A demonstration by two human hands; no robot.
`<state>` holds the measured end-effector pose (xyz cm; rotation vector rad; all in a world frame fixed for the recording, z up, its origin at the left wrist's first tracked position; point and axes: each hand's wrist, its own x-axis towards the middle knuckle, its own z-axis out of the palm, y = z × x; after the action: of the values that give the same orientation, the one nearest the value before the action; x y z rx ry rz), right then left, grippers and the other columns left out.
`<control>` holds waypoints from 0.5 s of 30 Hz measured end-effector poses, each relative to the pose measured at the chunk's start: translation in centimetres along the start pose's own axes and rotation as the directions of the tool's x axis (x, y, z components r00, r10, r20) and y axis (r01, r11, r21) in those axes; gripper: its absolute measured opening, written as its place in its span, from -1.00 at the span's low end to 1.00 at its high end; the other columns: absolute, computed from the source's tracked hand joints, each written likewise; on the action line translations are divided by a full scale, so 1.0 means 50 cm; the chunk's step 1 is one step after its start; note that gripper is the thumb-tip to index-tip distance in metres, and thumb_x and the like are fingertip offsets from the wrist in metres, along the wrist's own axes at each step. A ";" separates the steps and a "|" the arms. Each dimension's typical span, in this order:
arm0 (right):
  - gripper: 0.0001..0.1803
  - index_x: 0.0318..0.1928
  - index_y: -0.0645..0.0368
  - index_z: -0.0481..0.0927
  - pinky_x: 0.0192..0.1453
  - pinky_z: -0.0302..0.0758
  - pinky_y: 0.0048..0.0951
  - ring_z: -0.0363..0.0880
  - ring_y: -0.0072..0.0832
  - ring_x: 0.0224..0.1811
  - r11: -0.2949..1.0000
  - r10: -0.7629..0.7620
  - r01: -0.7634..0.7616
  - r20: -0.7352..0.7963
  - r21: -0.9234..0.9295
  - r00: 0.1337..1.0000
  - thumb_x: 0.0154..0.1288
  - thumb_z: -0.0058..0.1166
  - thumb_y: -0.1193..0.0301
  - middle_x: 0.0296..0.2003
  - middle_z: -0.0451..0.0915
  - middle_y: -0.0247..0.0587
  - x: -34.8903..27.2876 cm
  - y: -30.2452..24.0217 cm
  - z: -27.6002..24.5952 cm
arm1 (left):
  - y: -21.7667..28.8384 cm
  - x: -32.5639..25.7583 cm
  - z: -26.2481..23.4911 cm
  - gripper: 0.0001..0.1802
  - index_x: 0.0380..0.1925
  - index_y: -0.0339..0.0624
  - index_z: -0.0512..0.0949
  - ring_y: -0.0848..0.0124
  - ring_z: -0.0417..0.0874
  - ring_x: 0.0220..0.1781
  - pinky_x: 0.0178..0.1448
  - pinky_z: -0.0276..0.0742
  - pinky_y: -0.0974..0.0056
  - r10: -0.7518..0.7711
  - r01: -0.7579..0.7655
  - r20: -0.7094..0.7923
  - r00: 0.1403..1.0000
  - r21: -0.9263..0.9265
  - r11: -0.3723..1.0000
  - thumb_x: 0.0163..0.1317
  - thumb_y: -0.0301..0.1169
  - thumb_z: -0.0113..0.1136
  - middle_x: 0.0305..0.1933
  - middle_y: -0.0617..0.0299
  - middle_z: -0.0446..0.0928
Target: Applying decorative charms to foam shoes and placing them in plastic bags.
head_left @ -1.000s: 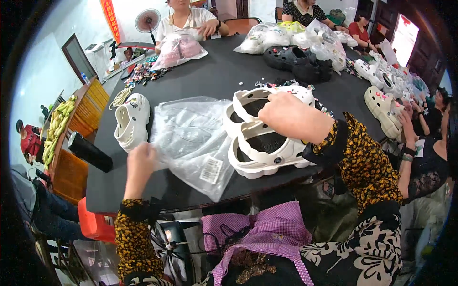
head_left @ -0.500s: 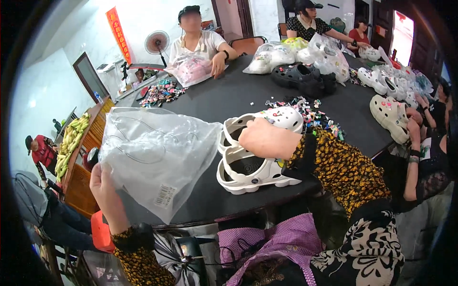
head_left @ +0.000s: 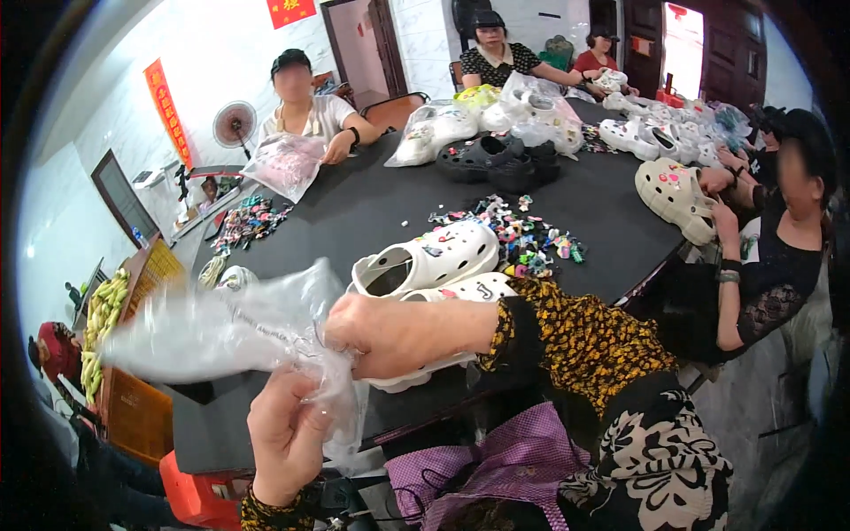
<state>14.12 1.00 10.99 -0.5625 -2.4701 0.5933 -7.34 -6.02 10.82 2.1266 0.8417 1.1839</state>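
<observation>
A clear plastic bag [head_left: 208,332] is stretched between my hands, its left end blurred by motion. My left hand [head_left: 288,434] pinches the bag's gathered lower edge between thumb and fingers. Just above, my right hand [head_left: 359,332] is closed on the bag's right side; its fingertips are hidden. Behind my right forearm sits a pair of white clogs [head_left: 447,252] with small charms on top. The forearm covers much of the nearer clog.
Colourful small charms [head_left: 513,232] lie in a pile beyond the clogs, another pile [head_left: 248,221] farther left. Black clogs [head_left: 487,162] and bagged white clogs [head_left: 434,128] stand across the black table [head_left: 354,199]. At right a person holds a cream clog [head_left: 675,199]. A red stool [head_left: 195,496] stands lower left.
My right hand has left the white clogs and moved left onto the bag. My left hand has come inward, and the bag, spread flat before, is now bunched. The view has turned right.
</observation>
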 end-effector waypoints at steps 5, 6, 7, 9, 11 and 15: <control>-0.69 -0.10 0.28 0.55 -0.11 0.48 -0.41 0.60 -0.49 -0.25 0.934 0.116 -0.034 -0.212 0.355 0.970 0.10 0.06 0.69 -0.31 0.63 0.03 -0.047 -0.021 -0.028 | 0.006 0.023 0.010 -0.59 -0.05 -0.39 0.44 0.22 0.51 -0.02 0.09 0.41 0.28 0.065 -0.057 -0.100 0.993 0.088 0.995 0.04 -0.59 0.20 0.02 -0.02 0.46; -0.71 -0.11 0.29 0.55 -0.12 0.49 -0.39 0.61 -0.45 -0.25 0.928 0.139 -0.045 -0.232 0.369 0.963 0.10 0.04 0.69 -0.31 0.63 0.02 -0.053 -0.023 -0.034 | 0.013 0.038 0.021 -0.45 0.06 -0.38 0.37 0.13 0.44 0.12 0.21 0.33 0.20 0.239 -0.166 -0.146 0.960 0.392 0.905 0.00 -0.56 0.24 0.14 -0.07 0.37; -0.72 -0.12 0.29 0.54 -0.12 0.49 -0.37 0.62 -0.41 -0.25 0.921 0.160 -0.053 -0.251 0.385 0.955 0.10 0.03 0.69 -0.32 0.62 0.02 -0.059 -0.023 -0.038 | 0.019 0.049 0.030 -0.31 0.17 -0.36 0.30 0.05 0.36 0.26 0.34 0.24 0.12 0.413 -0.227 -0.136 0.900 0.663 0.714 -0.03 -0.53 0.29 0.27 -0.12 0.28; -0.69 -0.11 0.31 0.53 -0.14 0.50 -0.35 0.64 -0.27 -0.24 0.966 0.161 -0.104 -0.238 0.237 0.958 0.09 -0.01 0.71 -0.31 0.62 0.02 -0.064 0.001 -0.027 | 0.021 0.063 0.043 -0.09 0.31 -0.31 0.14 -0.05 0.14 0.44 0.45 0.08 0.02 0.416 -0.227 -0.093 0.905 0.722 0.654 -0.09 -0.47 0.35 0.43 -0.16 0.07; -0.72 -0.17 0.32 0.52 -0.06 0.46 -0.30 0.60 -0.11 -0.24 0.923 -0.068 0.179 -0.313 0.340 0.947 0.03 -0.01 0.68 -0.35 0.59 0.00 -0.067 -0.007 -0.016 | 0.018 0.072 0.060 -0.06 0.35 -0.24 0.16 -0.03 0.08 0.49 0.49 0.01 -0.01 0.254 -0.186 -0.038 0.966 0.582 0.791 -0.01 -0.17 0.39 0.46 -0.13 0.06; -0.78 -0.33 0.28 0.53 0.08 0.41 -0.20 0.59 -0.11 -0.16 0.962 -0.258 0.222 -0.271 -0.157 0.927 -0.10 0.09 0.55 -0.32 0.60 0.04 -0.086 -0.029 -0.007 | -0.062 0.085 0.052 -0.18 0.24 -0.28 0.29 0.04 0.22 0.44 0.49 0.03 0.00 0.172 -0.328 0.346 0.922 0.465 0.822 -0.02 -0.23 0.39 0.33 -0.11 0.30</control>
<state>17.24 -2.24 10.28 -0.3547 -2.2588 0.2408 -4.08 -1.29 9.65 2.8464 0.8218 0.7781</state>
